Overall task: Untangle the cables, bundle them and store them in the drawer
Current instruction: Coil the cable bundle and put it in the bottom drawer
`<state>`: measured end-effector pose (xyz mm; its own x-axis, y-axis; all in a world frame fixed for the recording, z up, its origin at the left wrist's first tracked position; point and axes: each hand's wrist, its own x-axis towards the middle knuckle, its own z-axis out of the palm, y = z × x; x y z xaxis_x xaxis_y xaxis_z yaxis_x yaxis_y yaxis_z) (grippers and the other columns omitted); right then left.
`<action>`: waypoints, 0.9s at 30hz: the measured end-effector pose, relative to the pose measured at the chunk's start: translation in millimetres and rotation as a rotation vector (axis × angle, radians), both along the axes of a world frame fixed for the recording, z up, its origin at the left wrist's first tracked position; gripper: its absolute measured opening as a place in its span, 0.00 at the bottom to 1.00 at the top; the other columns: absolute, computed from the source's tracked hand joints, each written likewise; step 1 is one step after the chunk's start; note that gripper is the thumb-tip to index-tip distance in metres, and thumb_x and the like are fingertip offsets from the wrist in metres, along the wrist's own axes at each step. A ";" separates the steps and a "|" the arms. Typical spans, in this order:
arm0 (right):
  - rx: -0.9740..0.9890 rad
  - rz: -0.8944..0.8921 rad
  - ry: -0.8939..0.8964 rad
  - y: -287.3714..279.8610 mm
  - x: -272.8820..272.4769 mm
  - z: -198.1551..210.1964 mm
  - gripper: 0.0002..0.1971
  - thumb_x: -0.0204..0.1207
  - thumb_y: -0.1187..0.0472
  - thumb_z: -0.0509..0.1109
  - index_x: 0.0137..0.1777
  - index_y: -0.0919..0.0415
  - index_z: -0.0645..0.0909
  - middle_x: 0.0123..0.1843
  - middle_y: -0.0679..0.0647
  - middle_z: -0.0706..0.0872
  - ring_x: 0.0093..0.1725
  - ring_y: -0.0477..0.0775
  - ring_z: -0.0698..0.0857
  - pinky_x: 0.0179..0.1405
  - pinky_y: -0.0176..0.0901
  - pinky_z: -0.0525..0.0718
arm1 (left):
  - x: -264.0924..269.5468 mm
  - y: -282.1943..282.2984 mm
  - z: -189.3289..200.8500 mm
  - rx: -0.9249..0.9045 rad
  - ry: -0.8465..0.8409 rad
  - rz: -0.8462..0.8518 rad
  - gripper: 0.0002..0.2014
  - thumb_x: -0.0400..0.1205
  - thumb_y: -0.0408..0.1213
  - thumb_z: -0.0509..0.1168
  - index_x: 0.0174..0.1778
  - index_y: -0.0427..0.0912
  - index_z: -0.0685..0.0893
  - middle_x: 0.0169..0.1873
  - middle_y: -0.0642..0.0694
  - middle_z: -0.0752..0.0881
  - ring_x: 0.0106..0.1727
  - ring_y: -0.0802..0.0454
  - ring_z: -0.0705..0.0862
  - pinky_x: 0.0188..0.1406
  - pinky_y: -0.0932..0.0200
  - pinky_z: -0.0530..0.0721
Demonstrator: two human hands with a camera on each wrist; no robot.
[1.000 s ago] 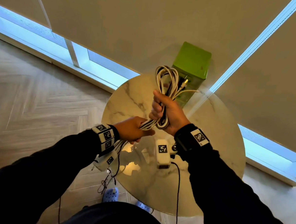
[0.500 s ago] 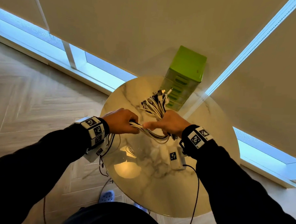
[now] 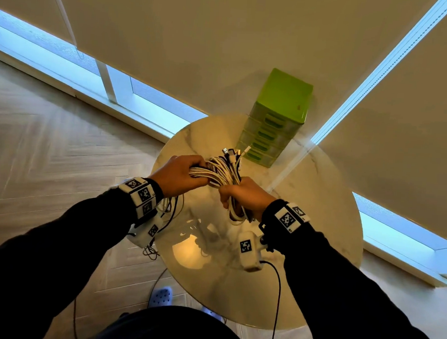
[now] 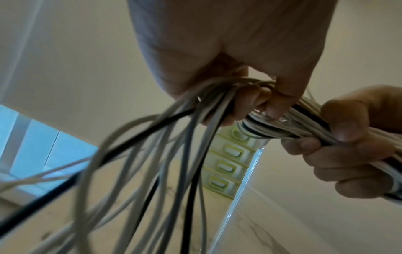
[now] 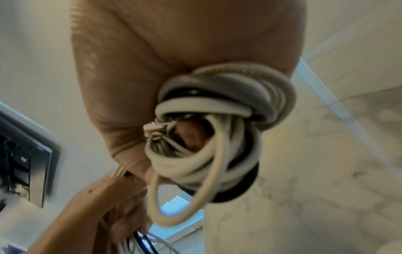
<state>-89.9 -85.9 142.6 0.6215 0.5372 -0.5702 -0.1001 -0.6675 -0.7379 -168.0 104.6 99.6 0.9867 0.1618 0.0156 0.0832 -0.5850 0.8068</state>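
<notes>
A bundle of white and black cables hangs in the air over the round marble table, held by both hands. My left hand grips the bundle's left end, and loose strands trail down from that fist. My right hand grips the coiled loops at the near right end. Several plug ends stick out toward the green drawer unit, which stands at the table's far edge with all its drawers shut.
Beige roller blinds cover the windows behind the table. Herringbone wood floor lies to the left. Wrist camera leads hang from both arms over the table's near edge. A blue slipper shows below.
The bundle was held upright in the right hand, then lowered level between both hands. Now the hands have come closer together and the coil sits slanted, with the right hand nearer to me.
</notes>
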 end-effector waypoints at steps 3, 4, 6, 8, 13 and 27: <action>0.073 -0.158 0.017 -0.9 8.4 -1.0 0.08 0.65 0.65 0.69 0.26 0.66 0.79 0.26 0.64 0.75 0.21 0.57 0.69 0.23 0.39 0.69 | -4.1 7.0 -9.5 -0.032 0.091 0.086 0.05 0.81 0.43 0.70 0.42 0.53 0.81 0.30 0.51 0.83 0.31 0.55 0.79 0.35 0.53 0.76; 0.109 -0.212 0.034 -1.1 12.6 -1.9 0.09 0.66 0.65 0.69 0.26 0.64 0.78 0.26 0.63 0.75 0.21 0.57 0.69 0.24 0.41 0.70 | -4.8 7.8 -9.7 -0.060 0.099 0.118 0.06 0.82 0.44 0.69 0.41 0.53 0.80 0.29 0.49 0.82 0.30 0.52 0.78 0.35 0.51 0.76; 0.184 -0.257 0.067 -1.5 18.2 -2.9 0.09 0.68 0.64 0.71 0.27 0.62 0.79 0.26 0.60 0.76 0.21 0.56 0.70 0.28 0.46 0.72 | -2.1 5.0 -5.3 -0.108 0.074 0.186 0.06 0.84 0.48 0.67 0.42 0.55 0.80 0.30 0.48 0.81 0.32 0.46 0.78 0.36 0.49 0.78; 0.202 -0.201 0.028 0.7 18.5 -4.5 0.11 0.69 0.56 0.76 0.32 0.63 0.82 0.25 0.60 0.78 0.23 0.57 0.73 0.33 0.50 0.76 | 6.4 -2.3 4.0 -0.149 0.019 0.280 0.08 0.84 0.52 0.64 0.44 0.54 0.81 0.30 0.48 0.82 0.33 0.44 0.79 0.36 0.49 0.78; 0.226 -0.104 -0.117 6.5 7.5 -0.6 0.31 0.67 0.36 0.79 0.37 0.69 0.86 0.28 0.60 0.84 0.25 0.53 0.81 0.29 0.41 0.80 | 30.3 -23.7 28.2 -0.553 -0.023 0.345 0.12 0.84 0.43 0.61 0.52 0.43 0.89 0.43 0.47 0.92 0.45 0.50 0.91 0.50 0.43 0.88; 0.154 0.070 -0.232 4.4 13.9 0.0 0.26 0.58 0.48 0.85 0.47 0.69 0.86 0.38 0.66 0.88 0.33 0.60 0.84 0.36 0.59 0.83 | 38.2 -74.5 50.7 -1.288 0.070 0.403 0.21 0.89 0.43 0.52 0.50 0.36 0.88 0.44 0.39 0.91 0.47 0.44 0.89 0.50 0.51 0.86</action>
<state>-76.0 -81.5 142.6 0.6841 0.6528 -0.3254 0.1258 -0.5450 -0.8289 -129.7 30.1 150.3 0.8598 0.2994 -0.4136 0.1313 0.6531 0.7458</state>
